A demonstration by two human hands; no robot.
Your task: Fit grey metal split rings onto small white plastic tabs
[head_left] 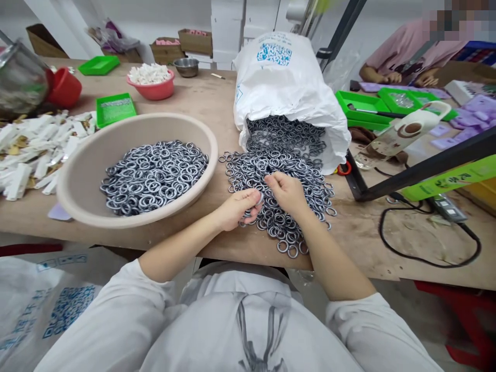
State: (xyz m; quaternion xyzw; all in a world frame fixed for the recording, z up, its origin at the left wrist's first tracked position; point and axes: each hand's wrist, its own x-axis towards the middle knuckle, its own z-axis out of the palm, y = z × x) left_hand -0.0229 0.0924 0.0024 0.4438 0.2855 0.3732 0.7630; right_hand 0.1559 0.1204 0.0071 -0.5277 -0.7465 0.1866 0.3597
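Observation:
Grey metallic rings (279, 222) lie in a heap on the table, spilling from the mouth of a white sack (287, 88) tipped on its side. My left hand (241, 207) is closed around a few of the rings at the heap's near left edge, thumb on top. Over the middle of the heap is my right hand (285, 190), its fingers curled down; whatever they hold is hidden by the hand. To the left stands a wide beige basin (77, 191) with many similar rings in it.
White plastic pieces (34, 150) are piled at far left. Behind the basin stand a green tray (115, 111) and a red bowl (155, 92). At right are a black metal frame (422, 165), a bottle (405, 132) and a cable (382, 232). Another person (403, 57) sits at back right.

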